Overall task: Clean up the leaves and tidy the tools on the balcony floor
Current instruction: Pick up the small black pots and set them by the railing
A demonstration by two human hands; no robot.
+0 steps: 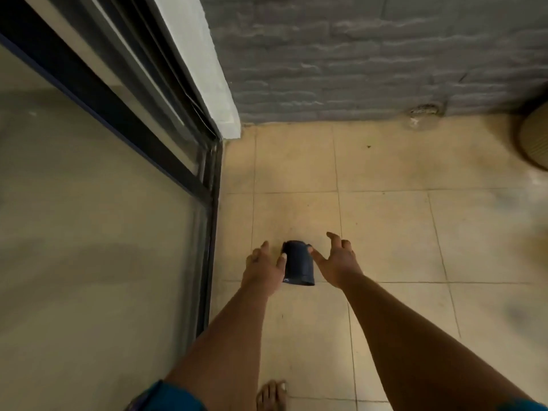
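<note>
A dark blue-black rolled or folded plastic bag (298,264) is held up above the tiled balcony floor (385,232), between my two hands. My left hand (262,269) grips its left edge, thumb pressed on the front and fingers mostly hidden. My right hand (336,261) is beside the bag's upper right corner. Its thumb tip touches that corner and its fingers are spread away from the bag. No leaves or tools are in view, apart from a tiny dark speck (368,146) on a far tile.
A sliding glass door with a dark frame (207,218) runs along the left. A grey stone-textured wall (370,54) closes the far side, with a floor drain (425,109) at its foot. A beige ribbed pot (533,140) stands at the right edge. My bare foot (271,396) is below.
</note>
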